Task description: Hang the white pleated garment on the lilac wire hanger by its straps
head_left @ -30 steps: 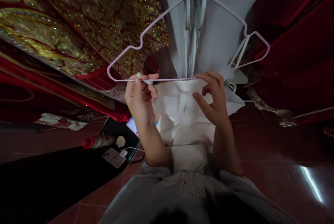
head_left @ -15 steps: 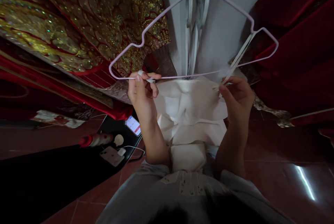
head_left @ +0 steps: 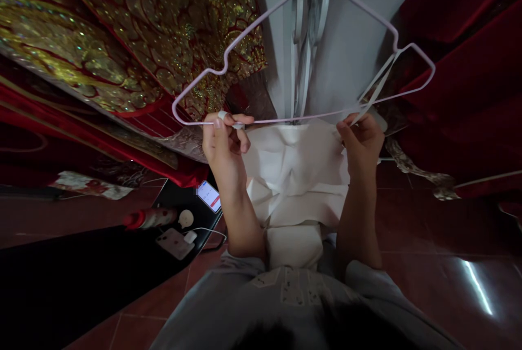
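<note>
A thin pale lilac wire hanger (head_left: 261,21) hangs in front of me, its hook out of view at the top. My left hand (head_left: 222,146) is closed round the hanger's bottom bar near its left end. A white garment (head_left: 299,176) droops below the bar between my arms. My right hand (head_left: 361,141) pinches the garment's top right corner, where a thin white strap (head_left: 377,86) runs up to the hanger's right shoulder notch.
Red and gold embroidered cloth (head_left: 122,29) hangs at the upper left, dark red velvet (head_left: 477,56) at the right. A grey pillar (head_left: 346,40) stands behind the hanger. On a black surface (head_left: 81,274) at the lower left lie a lit phone (head_left: 209,196), a second phone, a charger and a red-tipped bottle.
My right hand moved from the middle of the bar to the garment's right corner and closed on it by the strap. The hanger's right end rose a little. My left hand kept its grip.
</note>
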`<state>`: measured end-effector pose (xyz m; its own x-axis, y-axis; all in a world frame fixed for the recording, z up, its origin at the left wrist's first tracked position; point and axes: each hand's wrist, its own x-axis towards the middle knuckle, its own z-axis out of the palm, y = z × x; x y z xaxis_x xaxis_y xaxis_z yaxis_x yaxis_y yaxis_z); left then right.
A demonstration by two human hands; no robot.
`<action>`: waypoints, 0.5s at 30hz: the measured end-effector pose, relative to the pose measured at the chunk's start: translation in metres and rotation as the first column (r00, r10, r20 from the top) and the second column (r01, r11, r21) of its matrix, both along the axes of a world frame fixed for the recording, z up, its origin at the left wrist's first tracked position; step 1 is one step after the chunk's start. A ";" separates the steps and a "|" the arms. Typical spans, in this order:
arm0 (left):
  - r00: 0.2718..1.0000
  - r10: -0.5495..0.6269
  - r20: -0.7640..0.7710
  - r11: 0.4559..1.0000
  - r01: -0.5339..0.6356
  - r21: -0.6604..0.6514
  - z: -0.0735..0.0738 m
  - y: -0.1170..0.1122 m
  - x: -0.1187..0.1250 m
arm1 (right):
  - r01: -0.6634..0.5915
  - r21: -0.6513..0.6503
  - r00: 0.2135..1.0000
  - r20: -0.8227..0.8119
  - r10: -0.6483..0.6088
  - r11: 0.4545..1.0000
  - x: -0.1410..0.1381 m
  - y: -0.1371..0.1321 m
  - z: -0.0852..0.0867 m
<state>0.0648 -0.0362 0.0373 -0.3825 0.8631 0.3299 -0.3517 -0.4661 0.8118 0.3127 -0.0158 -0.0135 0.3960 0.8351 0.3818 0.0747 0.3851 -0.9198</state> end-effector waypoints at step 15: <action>1.000 -0.022 0.017 0.991 0.020 0.133 0.007 -0.003 0.001 | 0.183 0.502 0.981 -0.152 -0.122 0.845 0.025 0.037 0.039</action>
